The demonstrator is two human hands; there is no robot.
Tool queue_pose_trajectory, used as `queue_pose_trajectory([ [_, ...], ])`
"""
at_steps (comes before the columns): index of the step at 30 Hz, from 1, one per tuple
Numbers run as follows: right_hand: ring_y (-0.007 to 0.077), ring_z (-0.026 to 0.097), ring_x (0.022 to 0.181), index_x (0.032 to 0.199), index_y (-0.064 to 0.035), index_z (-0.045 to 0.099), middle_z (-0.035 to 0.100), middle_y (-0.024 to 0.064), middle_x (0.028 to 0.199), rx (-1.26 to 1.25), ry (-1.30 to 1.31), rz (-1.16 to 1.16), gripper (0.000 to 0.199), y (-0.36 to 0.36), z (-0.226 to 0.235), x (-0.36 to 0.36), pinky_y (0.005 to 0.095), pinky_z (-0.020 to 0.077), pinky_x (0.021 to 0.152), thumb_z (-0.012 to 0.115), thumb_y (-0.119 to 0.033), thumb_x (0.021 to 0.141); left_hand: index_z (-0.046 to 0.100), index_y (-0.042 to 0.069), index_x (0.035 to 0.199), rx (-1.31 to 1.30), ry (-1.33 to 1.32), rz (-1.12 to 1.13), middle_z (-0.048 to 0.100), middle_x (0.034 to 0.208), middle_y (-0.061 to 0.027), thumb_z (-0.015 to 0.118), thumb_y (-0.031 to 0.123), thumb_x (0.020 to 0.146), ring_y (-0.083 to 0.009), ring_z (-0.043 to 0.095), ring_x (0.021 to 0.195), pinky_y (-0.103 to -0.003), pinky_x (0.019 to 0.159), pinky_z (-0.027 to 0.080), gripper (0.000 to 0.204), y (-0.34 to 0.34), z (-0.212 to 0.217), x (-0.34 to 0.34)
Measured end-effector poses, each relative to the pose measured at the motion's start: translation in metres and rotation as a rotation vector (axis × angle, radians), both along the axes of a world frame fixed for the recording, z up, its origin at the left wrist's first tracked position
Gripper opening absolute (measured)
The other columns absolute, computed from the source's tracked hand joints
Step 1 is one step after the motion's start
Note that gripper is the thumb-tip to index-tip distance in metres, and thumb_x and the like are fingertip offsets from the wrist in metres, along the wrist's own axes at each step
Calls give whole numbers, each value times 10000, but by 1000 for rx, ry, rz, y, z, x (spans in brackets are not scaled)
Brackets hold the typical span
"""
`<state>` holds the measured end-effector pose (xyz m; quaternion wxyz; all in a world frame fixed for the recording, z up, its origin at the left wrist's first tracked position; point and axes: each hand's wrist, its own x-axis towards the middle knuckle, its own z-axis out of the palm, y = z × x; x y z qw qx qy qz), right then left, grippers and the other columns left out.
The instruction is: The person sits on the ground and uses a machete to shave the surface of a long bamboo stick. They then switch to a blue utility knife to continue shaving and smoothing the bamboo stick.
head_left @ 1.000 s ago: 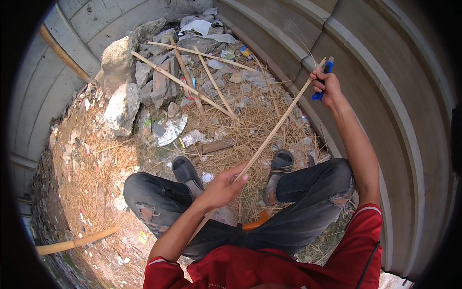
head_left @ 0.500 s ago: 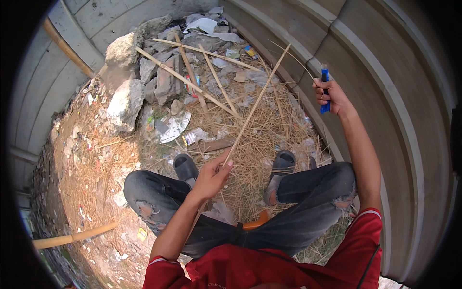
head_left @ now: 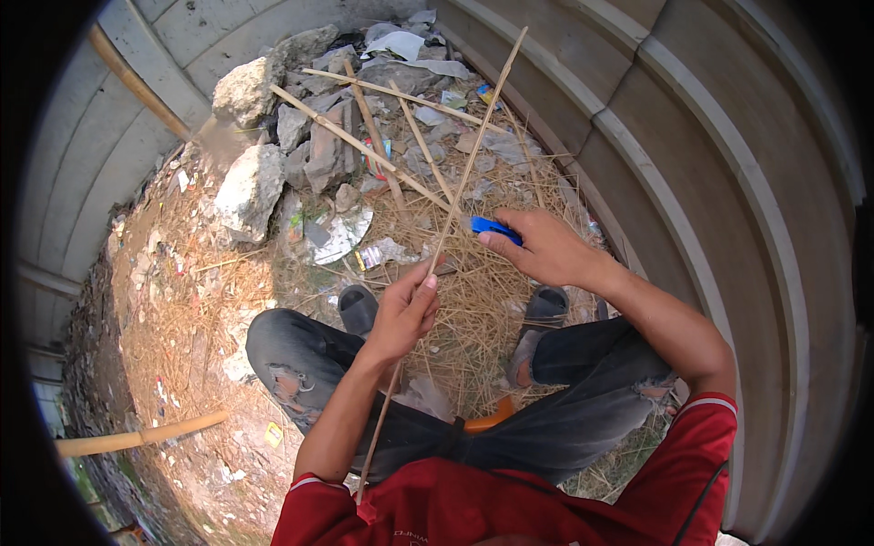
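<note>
My left hand is closed around a long thin bamboo strip. The strip slants from beside my lap up to the far right, past both hands. In my right hand is a blue utility knife, gripped with its tip pointing left, close to the strip just beyond my left hand. Whether the blade touches the strip I cannot tell. Both hands are above the straw-strewn ground between my knees.
Several bamboo strips lie across broken concrete chunks and litter ahead. A corrugated metal wall runs along the right. An orange object sits between my thighs. A bamboo pole lies at the lower left.
My right hand has swung from the far right in to the strip, bringing the knife with it. The thin curled sliver by that hand no longer shows. The held strip stands more upright.
</note>
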<state>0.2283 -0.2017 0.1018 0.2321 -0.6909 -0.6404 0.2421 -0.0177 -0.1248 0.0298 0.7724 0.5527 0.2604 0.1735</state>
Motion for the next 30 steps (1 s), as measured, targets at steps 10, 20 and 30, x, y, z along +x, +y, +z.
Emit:
queue_pose_trajectory([
  [10, 446, 665, 728, 994, -27, 719, 662, 241, 724, -225, -28, 177, 415, 4, 2, -42, 529, 522, 704, 561, -409, 971, 396, 35, 1513, 96, 10, -4, 406, 599, 67, 482, 205, 1072, -21, 347, 456, -208, 418, 270, 480, -3, -1, -2],
  [20, 439, 646, 695, 861, 3, 707, 633, 221, 659, -15, -177, 82, 545, 13, -30, -26, 529, 502, 664, 542, -503, 978, 430, 9, 1493, 172, 130, 53, 443, 666, 72, 507, 146, 1052, -21, 394, 573, -209, 507, 322, 468, 2, -3, 5],
  [30, 397, 601, 631, 820, 16, 665, 583, 201, 619, -81, -92, -203, 558, 12, -9, 45, 507, 459, 629, 543, -503, 986, 442, -105, 1438, 258, 118, -34, 619, 1094, -39, 560, 109, 1027, -46, 520, 903, -220, 797, 462, 477, -17, -9, -1],
])
